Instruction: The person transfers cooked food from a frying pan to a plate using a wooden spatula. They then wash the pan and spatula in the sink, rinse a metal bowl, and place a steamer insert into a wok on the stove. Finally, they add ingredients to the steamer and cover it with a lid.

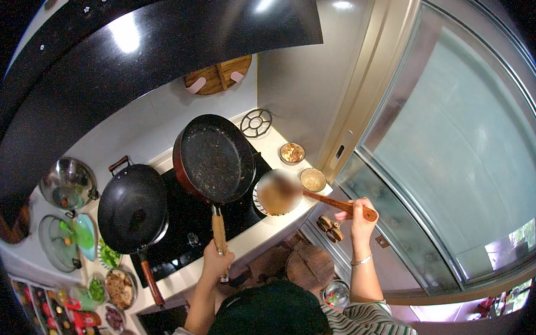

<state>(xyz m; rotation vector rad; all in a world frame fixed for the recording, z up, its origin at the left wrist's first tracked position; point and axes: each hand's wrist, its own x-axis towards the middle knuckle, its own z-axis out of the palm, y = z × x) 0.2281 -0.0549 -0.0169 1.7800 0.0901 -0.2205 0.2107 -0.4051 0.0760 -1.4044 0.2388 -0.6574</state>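
Observation:
My left hand (pixel 218 258) grips the wooden handle of a dark frying pan (pixel 211 157), which is over the right side of the black cooktop (pixel 191 241). Small crumbs lie on the pan's dark inner surface. With my right hand (pixel 361 215) I hold a wooden spatula (pixel 329 203) by the end of its handle. The spatula's far end reaches over a plate with a striped rim (pixel 259 202). A blurred patch covers the plate's middle, so its brownish contents and the spatula's head cannot be made out.
A black wok (pixel 133 208) stands on the left of the cooktop. Two small bowls (pixel 292 154) (pixel 313 180) and a metal trivet (pixel 256 122) are on the right counter. At left are a bowl of browned food (pixel 120 289), greens (pixel 109 255) and glass lids (pixel 59 243). A range hood (pixel 165 39) hangs above.

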